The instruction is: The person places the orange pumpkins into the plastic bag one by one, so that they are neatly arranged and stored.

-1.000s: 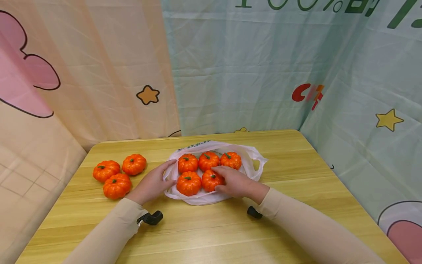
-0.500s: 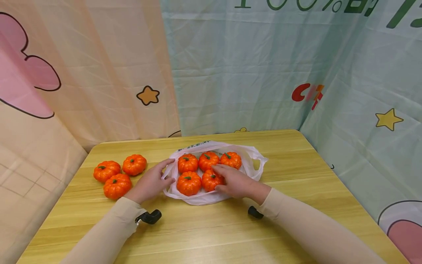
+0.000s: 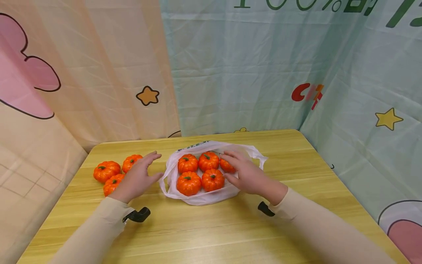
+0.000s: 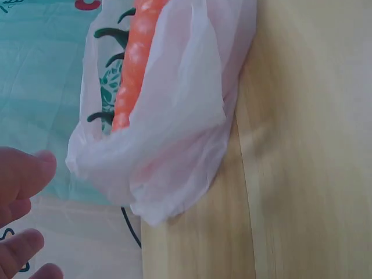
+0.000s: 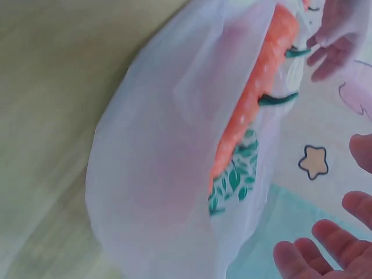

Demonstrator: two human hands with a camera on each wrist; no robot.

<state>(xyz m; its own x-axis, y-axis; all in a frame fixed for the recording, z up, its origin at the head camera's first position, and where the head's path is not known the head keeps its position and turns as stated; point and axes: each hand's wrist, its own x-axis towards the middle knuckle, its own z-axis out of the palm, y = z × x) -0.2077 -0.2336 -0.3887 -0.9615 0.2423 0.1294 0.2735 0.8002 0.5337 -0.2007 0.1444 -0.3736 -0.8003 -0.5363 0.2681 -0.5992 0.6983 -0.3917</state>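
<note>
Several small orange pumpkins (image 3: 188, 183) with green stems sit in two rows inside an opened white plastic bag (image 3: 201, 200) in the head view. My right hand (image 3: 245, 172) hovers over the bag's right side with fingers spread, partly covering the back right pumpkin (image 3: 226, 166); nothing is in its grasp. To the left of the bag, my left hand (image 3: 138, 178) is raised with its fingers apart, holding nothing. It partly hides two of the three loose pumpkins (image 3: 107, 171) on the table. Both wrist views show the bag (image 4: 168, 157) standing apart from the fingertips.
The wooden table (image 3: 197, 234) has its far edge against a printed cloth backdrop (image 3: 237, 73). Black wrist mounts (image 3: 137, 215) hang beneath the sleeves. Looped handles of the bag spread out at its left and right ends.
Both hands have drawn away from the bag's middle, the left toward the loose pumpkins, the right to the right and up off the front right pumpkin. The pumpkins have stayed in place.
</note>
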